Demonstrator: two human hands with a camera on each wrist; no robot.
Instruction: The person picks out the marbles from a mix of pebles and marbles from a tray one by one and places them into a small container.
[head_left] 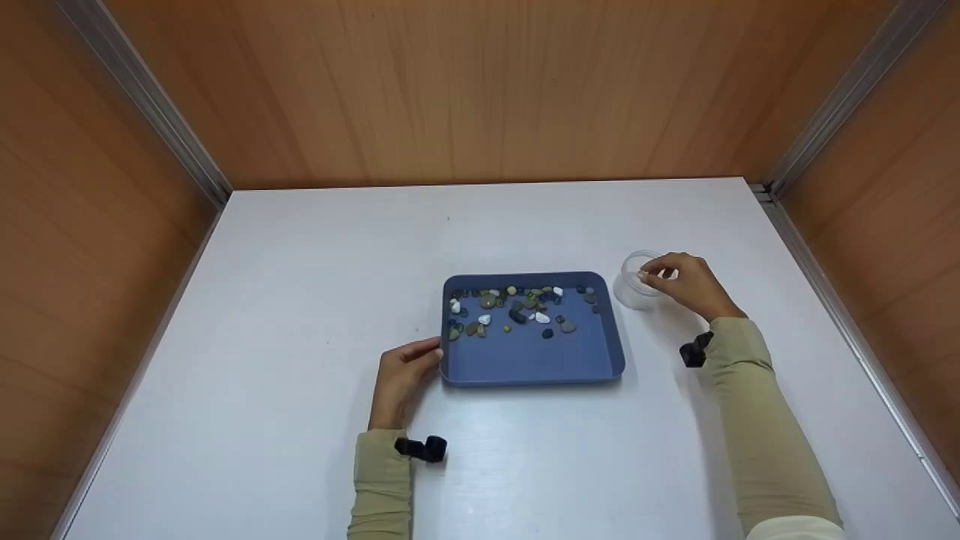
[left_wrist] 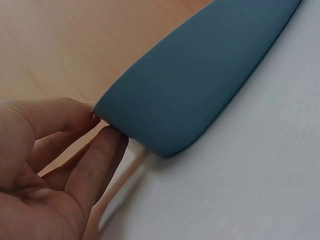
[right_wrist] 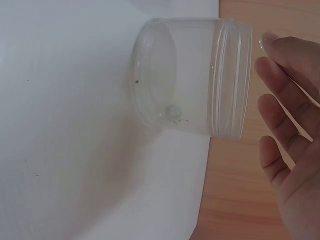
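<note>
The person's left hand [head_left: 401, 379] lies unclenched at the left end of a shallow blue rectangular tray with rounded corners [head_left: 525, 361], its fingertips touching the outer wall and rim. Inside the tray, scattered mostly over the far half and along the far wall, lie smooth stones in grey, brown and dark tones, several white pebbles [head_left: 542, 318] and small green and bluish pieces. A clear cylindrical jar with a ridged mouth [head_left: 628, 294] stands upright on the white tabletop [head_left: 285, 322], just beside the tray's far right corner. The right hand [head_left: 694, 289] is at the jar's mouth, thumb and forefinger close together; whether they pinch something small I cannot tell. Through the jar's side, the right wrist view shows one round, clear bead [right_wrist: 173, 112] resting near the base.
</note>
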